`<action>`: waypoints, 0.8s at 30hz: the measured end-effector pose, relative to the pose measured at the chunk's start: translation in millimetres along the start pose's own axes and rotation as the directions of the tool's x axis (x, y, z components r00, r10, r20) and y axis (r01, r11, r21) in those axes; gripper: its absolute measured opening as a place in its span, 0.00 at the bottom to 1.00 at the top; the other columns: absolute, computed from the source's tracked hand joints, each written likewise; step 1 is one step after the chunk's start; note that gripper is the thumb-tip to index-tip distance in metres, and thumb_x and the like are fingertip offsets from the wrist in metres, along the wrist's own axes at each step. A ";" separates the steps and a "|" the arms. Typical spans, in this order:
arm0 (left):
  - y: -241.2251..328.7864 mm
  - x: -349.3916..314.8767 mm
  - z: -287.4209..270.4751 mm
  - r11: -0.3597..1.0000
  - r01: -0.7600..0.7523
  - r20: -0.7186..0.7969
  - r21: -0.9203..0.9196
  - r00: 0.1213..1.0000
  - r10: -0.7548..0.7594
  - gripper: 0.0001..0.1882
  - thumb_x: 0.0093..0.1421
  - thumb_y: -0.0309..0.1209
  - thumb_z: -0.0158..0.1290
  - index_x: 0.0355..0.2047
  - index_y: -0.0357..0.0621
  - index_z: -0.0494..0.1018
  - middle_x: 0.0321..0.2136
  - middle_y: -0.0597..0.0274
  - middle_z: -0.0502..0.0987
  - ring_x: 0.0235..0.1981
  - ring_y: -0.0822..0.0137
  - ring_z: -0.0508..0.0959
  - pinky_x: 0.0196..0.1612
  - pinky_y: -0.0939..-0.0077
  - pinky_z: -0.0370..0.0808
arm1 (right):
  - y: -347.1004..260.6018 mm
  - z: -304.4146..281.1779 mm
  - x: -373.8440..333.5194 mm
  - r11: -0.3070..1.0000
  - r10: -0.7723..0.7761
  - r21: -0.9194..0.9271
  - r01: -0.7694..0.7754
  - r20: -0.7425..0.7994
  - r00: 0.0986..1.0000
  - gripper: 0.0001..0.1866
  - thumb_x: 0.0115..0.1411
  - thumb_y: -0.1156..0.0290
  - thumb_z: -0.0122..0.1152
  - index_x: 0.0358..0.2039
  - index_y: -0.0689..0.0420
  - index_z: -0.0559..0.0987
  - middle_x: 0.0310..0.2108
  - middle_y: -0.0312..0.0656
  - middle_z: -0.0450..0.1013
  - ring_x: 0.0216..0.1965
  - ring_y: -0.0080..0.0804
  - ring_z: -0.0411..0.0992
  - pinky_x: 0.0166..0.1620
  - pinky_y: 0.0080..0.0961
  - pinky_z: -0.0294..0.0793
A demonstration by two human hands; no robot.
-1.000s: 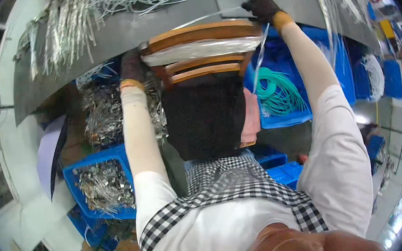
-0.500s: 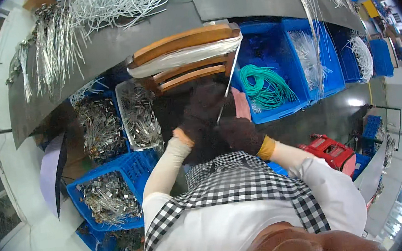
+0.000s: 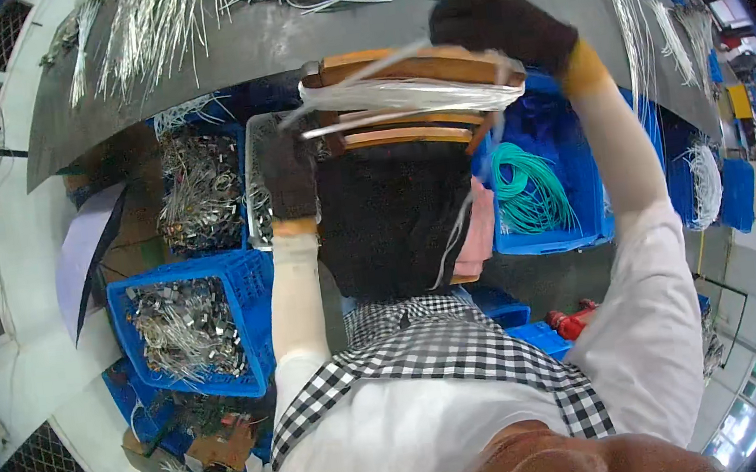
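A wooden chair [image 3: 385, 137] with a dark seat area stands in front of me, a bundle of whitish strands [image 3: 408, 93] stretched round its top slats. My right hand [image 3: 503, 28], in a dark glove with a yellow cuff, is raised over the right end of the backrest. Its fingers are closed on a white cord [image 3: 369, 72], blurred by motion, which runs down left toward my left hand. My left hand [image 3: 290, 179], gloved alike, is closed beside the left end of the backrest, at the cord's other end; its fingertips are partly hidden. More white strand hangs over the dark seat's right edge.
A dark worktable [image 3: 309, 43] beyond the chair carries heaps of white wires. Blue crates of metal-ended wires [image 3: 188, 327] stand at left. At right a blue bin [image 3: 551, 240] holds a green cable coil [image 3: 526, 186]. Pink cloth [image 3: 478, 234] lies beside the seat.
Both hands have separated from low over the seat. The right rose up and right past the backrest; the left moved left and up. The cord now stretches across the chair back.
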State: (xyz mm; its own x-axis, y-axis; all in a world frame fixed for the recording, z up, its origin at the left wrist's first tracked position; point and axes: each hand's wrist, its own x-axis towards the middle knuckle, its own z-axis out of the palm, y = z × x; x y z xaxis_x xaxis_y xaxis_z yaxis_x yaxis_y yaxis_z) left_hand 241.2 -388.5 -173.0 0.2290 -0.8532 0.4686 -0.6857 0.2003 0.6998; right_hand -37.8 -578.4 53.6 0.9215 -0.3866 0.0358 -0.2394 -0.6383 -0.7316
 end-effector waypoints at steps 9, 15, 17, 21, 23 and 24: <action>-33.6 89.6 28.6 0.983 -0.066 0.310 0.173 0.951 0.009 0.14 0.61 0.27 0.46 0.46 0.42 0.74 0.41 0.48 0.78 0.43 0.49 0.78 0.46 0.61 0.73 | 149.4 -34.0 -13.1 0.679 0.331 -0.592 -0.433 -0.279 0.901 0.10 0.58 0.72 0.54 0.38 0.56 0.81 0.33 0.38 0.78 0.22 0.26 0.70 0.30 0.27 0.72; -28.4 68.7 29.5 0.912 0.374 0.362 -0.171 0.884 -0.295 0.14 0.61 0.32 0.49 0.44 0.40 0.74 0.38 0.51 0.78 0.41 0.57 0.77 0.45 0.65 0.72 | 192.1 42.1 -261.5 0.377 0.488 -0.805 -0.458 -0.247 0.837 0.13 0.56 0.63 0.50 0.37 0.50 0.81 0.37 0.46 0.77 0.37 0.47 0.76 0.40 0.42 0.75; -5.9 49.4 20.4 0.874 0.363 0.197 -0.324 0.929 -0.313 0.14 0.62 0.35 0.49 0.40 0.36 0.75 0.33 0.55 0.79 0.34 0.62 0.77 0.39 0.66 0.72 | 154.3 111.8 -314.0 0.530 0.414 -0.674 -0.515 -0.324 0.850 0.14 0.54 0.66 0.52 0.40 0.50 0.80 0.38 0.45 0.78 0.36 0.48 0.76 0.39 0.42 0.75; 79.2 -17.3 9.5 0.961 0.137 0.248 -0.238 0.966 -0.076 0.14 0.59 0.35 0.50 0.42 0.39 0.75 0.38 0.49 0.77 0.40 0.54 0.76 0.45 0.60 0.71 | 21.7 253.1 -308.6 0.537 0.739 -0.169 -0.826 -0.379 0.558 0.16 0.51 0.71 0.57 0.42 0.54 0.79 0.38 0.44 0.76 0.38 0.39 0.74 0.40 0.37 0.73; 127.8 -41.7 41.0 0.964 -0.204 0.121 -0.171 0.966 0.226 0.14 0.56 0.33 0.52 0.41 0.41 0.75 0.39 0.47 0.77 0.43 0.49 0.75 0.49 0.57 0.70 | -38.5 289.2 -265.3 0.726 0.676 0.288 -0.625 -0.465 0.571 0.10 0.55 0.69 0.56 0.37 0.54 0.80 0.35 0.46 0.77 0.38 0.41 0.75 0.39 0.39 0.74; 143.9 -51.1 49.4 0.913 -0.348 0.144 -0.216 0.913 0.382 0.15 0.55 0.32 0.53 0.43 0.41 0.75 0.41 0.48 0.76 0.45 0.48 0.75 0.51 0.56 0.69 | -62.6 294.7 -241.9 0.797 0.584 0.156 -0.583 -0.446 0.679 0.09 0.57 0.68 0.56 0.36 0.55 0.81 0.33 0.47 0.77 0.36 0.40 0.76 0.37 0.38 0.74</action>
State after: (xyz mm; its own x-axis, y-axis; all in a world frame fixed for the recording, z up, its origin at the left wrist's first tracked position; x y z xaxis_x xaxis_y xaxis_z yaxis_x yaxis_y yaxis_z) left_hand 96.7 -339.8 -122.8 -0.1517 -0.7717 0.6176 -0.5564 0.5831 0.5919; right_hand -155.7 -248.7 -109.9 0.3495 -0.9317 -0.0993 -0.6806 -0.1797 -0.7103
